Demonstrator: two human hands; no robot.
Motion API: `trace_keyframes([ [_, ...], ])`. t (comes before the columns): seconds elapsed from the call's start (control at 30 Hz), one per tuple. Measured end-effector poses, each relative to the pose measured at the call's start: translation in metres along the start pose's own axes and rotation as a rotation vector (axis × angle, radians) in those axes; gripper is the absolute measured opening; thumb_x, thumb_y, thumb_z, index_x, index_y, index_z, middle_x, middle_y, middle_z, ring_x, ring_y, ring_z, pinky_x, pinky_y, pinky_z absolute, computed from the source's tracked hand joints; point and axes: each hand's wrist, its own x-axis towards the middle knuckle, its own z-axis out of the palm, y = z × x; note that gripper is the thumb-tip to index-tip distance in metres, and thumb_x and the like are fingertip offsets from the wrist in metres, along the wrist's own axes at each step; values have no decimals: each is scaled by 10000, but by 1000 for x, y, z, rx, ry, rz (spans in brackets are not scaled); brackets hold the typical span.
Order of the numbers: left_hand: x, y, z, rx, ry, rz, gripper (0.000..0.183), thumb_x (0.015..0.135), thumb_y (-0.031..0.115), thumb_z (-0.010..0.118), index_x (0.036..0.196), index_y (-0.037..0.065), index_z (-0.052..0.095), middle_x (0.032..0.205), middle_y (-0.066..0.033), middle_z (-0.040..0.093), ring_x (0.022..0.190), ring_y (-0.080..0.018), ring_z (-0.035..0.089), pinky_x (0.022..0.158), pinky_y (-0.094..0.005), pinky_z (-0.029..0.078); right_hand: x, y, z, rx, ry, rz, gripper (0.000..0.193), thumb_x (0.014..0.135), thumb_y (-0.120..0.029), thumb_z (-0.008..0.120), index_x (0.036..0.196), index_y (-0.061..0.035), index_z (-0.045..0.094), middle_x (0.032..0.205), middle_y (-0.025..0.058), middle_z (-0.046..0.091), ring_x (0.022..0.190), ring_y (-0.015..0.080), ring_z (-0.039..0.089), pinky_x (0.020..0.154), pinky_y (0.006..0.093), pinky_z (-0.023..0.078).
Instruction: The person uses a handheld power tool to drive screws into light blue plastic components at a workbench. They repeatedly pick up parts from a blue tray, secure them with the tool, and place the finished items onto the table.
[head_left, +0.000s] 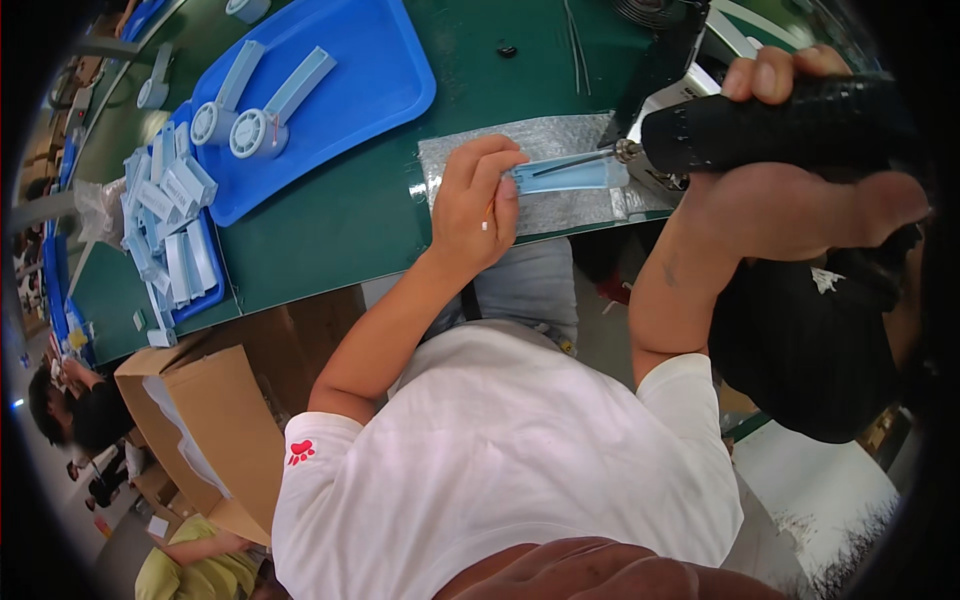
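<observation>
My left hand (474, 200) is closed round one end of a light-blue plastic fan housing (580, 177), whose hollow handle points right. My right hand (790, 210) grips a black electric screwdriver (780, 128) from the right. The screwdriver's long thin bit (575, 163) reaches left over the handle's hollow, its tip close to my left fingers. Whether the tip sits on a screw is too small to tell. A bubble-wrap sheet (450, 158) lies under the work on the green table.
Two light-blue handheld fans (258, 135) rest in a blue tray (390, 60) at the far left. Several handle pieces (175, 195) are heaped left of it. A cardboard box (210, 420) stands below the table edge. A co-worker's dark-clothed body (800, 350) is close on the right.
</observation>
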Motion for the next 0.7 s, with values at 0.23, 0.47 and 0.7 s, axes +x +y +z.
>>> trace_keyframes([
  [0.23,0,-4,0,-6,5,8,208,1012,58,485,1124,-16,644,1146,-191,641,1007,-339,612,872,-398,497,-4,5,-8,-110,-36,-48,1055,805,-939,428,991,91,560,888,182,587,702,261,570,596,367,494],
  [0.47,-2,-8,0,-49,26,36,202,965,25,509,1115,-10,640,1158,-190,631,993,-337,602,859,-407,496,-21,8,-20,550,-398,107,894,748,-775,730,1068,48,589,967,48,645,744,154,628,677,293,542],
  [0.7,-3,-4,-1,-91,8,-27,217,928,10,535,1119,4,639,1157,-182,618,983,-336,592,852,-414,498,-20,3,-20,515,-396,17,672,780,-647,787,983,-22,644,978,43,664,700,132,652,605,257,535],
])
